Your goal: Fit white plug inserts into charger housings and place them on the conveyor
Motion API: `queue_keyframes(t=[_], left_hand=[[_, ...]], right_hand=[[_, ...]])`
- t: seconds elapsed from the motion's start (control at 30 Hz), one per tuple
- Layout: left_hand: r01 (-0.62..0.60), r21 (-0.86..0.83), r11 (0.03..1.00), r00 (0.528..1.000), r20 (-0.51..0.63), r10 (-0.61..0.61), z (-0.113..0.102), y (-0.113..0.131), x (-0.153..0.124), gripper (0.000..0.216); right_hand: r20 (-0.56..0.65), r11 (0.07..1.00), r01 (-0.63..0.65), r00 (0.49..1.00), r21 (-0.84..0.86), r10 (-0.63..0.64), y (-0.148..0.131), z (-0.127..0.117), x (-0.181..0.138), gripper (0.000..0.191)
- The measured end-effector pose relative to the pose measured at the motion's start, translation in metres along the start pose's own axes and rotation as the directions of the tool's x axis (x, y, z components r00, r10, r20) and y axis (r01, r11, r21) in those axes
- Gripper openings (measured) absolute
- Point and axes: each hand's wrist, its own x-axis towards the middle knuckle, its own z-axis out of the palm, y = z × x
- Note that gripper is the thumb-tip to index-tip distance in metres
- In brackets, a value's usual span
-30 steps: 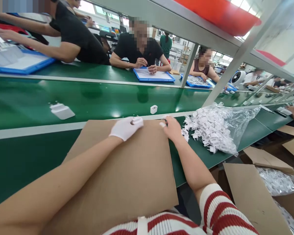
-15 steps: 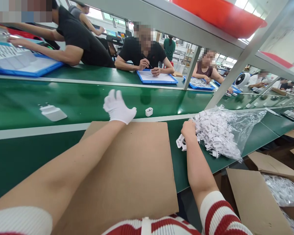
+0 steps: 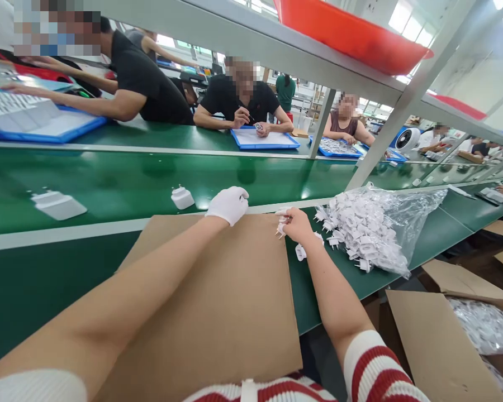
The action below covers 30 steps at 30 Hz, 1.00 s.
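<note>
My left hand, in a white glove, is at the green belt's near edge with its fingers curled in; whatever it may hold is hidden. Bare-skinned, my right hand pinches a white plug charger over the cardboard's far right corner, metal pins pointing down. Left of my gloved hand, one white charger lies on the belt, and a larger-looking one is farther left. Loose chargers lie under my right wrist, beside a heap of white chargers spilling from a clear plastic bag.
A cardboard sheet lies before me on the green table. A slanted metal post and a shelf with a red bin stand ahead. Co-workers sit across the belt by blue trays. Open boxes are at lower right.
My left hand has gone from spread to curled, moving right over where a charger lay. My right hand has come left from the heap with a charger. The belt's chargers have shifted left.
</note>
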Motion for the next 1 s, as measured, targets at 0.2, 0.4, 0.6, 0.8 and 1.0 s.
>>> queue_keyframes(t=[0.2, 0.4, 0.6, 0.8, 1.0], left_hand=[[-0.011, 0.085, 0.996, 0.995, 0.104, 0.002, -0.018, 0.005, -0.080, 0.023], [0.074, -0.052, 0.996, 0.957, 0.284, -0.056, -0.025, 0.005, -0.112, 0.051], [0.108, -0.249, 0.962, 0.956, 0.291, -0.033, -0.017, 0.004, -0.118, 0.042], [0.180, -0.342, 0.922, 0.976, 0.176, -0.126, 0.003, -0.001, -0.122, 0.038], [0.183, -0.346, 0.920, 0.977, 0.169, -0.131, 0.010, -0.006, -0.123, 0.036]], right_hand=[[0.084, 0.993, -0.038, 0.996, 0.113, 0.029, -0.004, 0.006, -0.001, 0.054], [0.033, 0.946, 0.096, 0.995, -0.311, -0.090, 0.001, 0.010, -0.003, 0.041], [-0.025, 0.997, 0.057, 0.998, -0.052, -0.058, 0.001, 0.023, -0.002, 0.037], [-0.032, 0.927, 0.112, 0.994, 0.357, -0.108, -0.026, 0.023, -0.016, 0.044], [0.106, 0.843, -0.022, 0.994, 0.538, -0.042, -0.035, 0.028, -0.020, 0.031]])
